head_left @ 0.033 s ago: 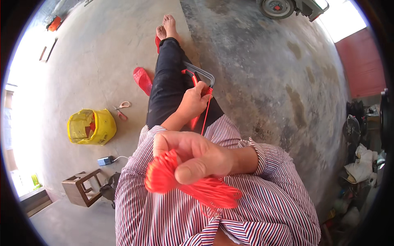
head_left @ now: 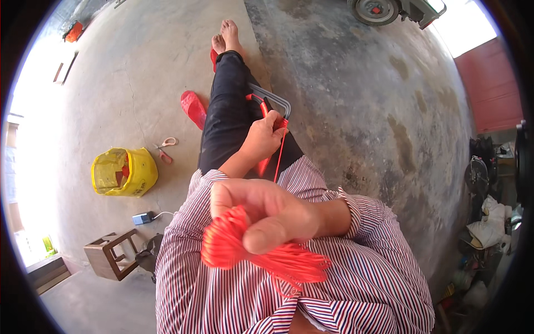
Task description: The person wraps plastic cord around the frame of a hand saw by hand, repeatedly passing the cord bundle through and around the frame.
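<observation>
1. The right hand (head_left: 272, 206) has shifted very slightly toward the right side of the view, carrying the bundle of red cord (head_left: 225, 239) with it.
2. The left hand (head_left: 261, 136) shows no clear change, so I judge this a small adjustment of the cord supply rather than a new step.
3. The right hand is curled around the bundle's middle, thumb pressed over it; folded loops spread out on both sides, above the striped shirt (head_left: 194, 278).
4. The left hand is closed at the grey frame (head_left: 272, 96), which lies over the dark trousers (head_left: 228, 94). Red cord is wrapped around part of the frame near the fingers.
5. 1 red strand (head_left: 280, 156) runs from the frame toward the right hand and passes out of sight behind it; its join with the bundle is hidden.
6. On the floor (head_left: 133, 72) to the left, scissors (head_left: 162, 149) lie near a yellow container (head_left: 146, 170) with red material inside. A red slipper (head_left: 193, 108) lies beside the trousers.
</observation>
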